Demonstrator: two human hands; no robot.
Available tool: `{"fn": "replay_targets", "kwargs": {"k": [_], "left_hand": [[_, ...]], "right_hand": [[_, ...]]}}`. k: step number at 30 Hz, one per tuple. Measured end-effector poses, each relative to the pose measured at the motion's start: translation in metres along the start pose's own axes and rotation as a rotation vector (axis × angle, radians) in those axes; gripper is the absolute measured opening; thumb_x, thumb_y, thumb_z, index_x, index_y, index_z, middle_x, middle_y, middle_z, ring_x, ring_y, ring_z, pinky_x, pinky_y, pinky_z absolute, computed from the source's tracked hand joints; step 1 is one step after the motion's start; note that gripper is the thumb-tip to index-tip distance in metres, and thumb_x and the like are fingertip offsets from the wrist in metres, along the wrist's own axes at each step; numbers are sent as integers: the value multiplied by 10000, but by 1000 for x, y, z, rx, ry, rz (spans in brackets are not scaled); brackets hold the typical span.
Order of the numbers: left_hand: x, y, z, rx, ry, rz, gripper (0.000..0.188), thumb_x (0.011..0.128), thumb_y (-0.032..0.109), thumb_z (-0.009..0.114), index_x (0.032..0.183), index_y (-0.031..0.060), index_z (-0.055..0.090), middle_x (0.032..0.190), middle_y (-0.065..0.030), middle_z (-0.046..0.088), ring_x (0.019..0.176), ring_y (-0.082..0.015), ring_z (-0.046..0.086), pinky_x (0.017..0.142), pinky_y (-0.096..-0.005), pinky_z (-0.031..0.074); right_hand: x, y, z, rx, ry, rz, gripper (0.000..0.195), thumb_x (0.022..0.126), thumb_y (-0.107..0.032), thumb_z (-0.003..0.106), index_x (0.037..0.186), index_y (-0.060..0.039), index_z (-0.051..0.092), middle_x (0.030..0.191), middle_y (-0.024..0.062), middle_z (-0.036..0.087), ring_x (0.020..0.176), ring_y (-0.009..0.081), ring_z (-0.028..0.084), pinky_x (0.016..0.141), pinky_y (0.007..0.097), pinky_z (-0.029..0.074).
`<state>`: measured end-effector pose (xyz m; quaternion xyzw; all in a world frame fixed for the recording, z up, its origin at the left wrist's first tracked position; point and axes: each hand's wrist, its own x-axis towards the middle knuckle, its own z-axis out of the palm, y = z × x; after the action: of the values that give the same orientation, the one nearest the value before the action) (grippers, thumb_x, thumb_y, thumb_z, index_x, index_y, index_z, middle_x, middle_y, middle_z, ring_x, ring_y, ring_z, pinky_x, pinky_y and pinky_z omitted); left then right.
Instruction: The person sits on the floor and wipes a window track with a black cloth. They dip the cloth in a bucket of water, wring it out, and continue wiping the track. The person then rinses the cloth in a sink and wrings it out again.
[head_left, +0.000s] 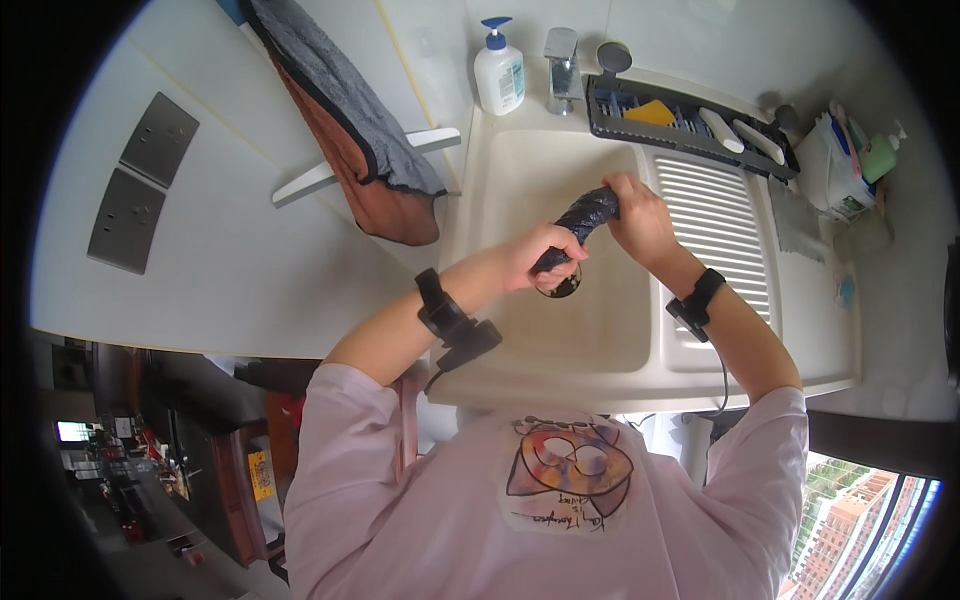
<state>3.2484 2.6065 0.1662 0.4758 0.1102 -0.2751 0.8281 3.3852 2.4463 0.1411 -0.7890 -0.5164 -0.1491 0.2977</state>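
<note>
A dark wet cloth (589, 213), twisted into a thick roll, stretches between my two hands over the basin. My left hand (546, 257) grips its lower end, with a bit of cloth showing past the fingers. Around the upper end closes my right hand (641, 217), near the basin's right wall. Beneath them lies the cream-coloured sink basin (577, 337). Its drain (564, 283) is partly hidden by my left hand. Both wrists carry black strapped devices with cables.
Behind the basin stand a white pump bottle (499, 79) and a chrome faucet (562, 71). A dark rack (611, 124) holds a yellow item and white-handled things. To the right is a ribbed washboard (712, 225). Grey and brown towels (352, 135) hang from a white bar (307, 184) at left.
</note>
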Motion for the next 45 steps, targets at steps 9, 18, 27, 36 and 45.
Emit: {"fn": "replay_targets", "kwargs": {"k": [9, 18, 27, 36, 45], "left_hand": [[-7, -14, -6, 1512, 636, 283, 126, 682, 148, 631, 774, 66, 604, 652, -107, 621, 589, -328, 594, 539, -416, 452], [-5, 0, -9, 1986, 663, 944, 290, 595, 25, 657, 868, 76, 571, 859, -57, 563, 823, -258, 598, 689, -388, 475], [2, 15, -29, 2164, 621, 1310, 265, 610, 41, 625, 870, 73, 589, 846, -37, 584, 743, -215, 610, 501, -301, 472], [4, 35, -23, 1797, 270, 350, 193, 684, 96, 655, 824, 26, 543, 616, -99, 578, 582, -244, 592, 507, -364, 458], [2, -6, -15, 435, -49, -144, 142, 682, 85, 626, 773, 63, 518, 644, -31, 515, 521, -91, 472, 431, -230, 332]], "right_hand": [[-15, -13, -27, 274, -726, 401, 484, 827, -247, 658, 1241, -54, 500, 943, 96, 584, 878, 251, 596, 774, 356, 482], [-21, -4, -41, 532, -1082, 454, 513, 714, -307, 794, 1030, 27, 568, 937, 77, 616, 855, 168, 584, 782, 296, 458], [-30, -29, -45, 1164, -842, 796, 536, 715, -146, 739, 1124, 27, 438, 906, 105, 618, 763, 170, 616, 652, 284, 487], [-5, -14, -32, -67, -447, -119, 527, 782, -81, 604, 1265, 1, 409, 790, 151, 619, 687, 302, 638, 574, 375, 502], [-9, 27, 7, -260, -122, -557, 315, 764, -123, 591, 1058, -35, 517, 670, 57, 560, 569, 232, 607, 447, 337, 451]]}}
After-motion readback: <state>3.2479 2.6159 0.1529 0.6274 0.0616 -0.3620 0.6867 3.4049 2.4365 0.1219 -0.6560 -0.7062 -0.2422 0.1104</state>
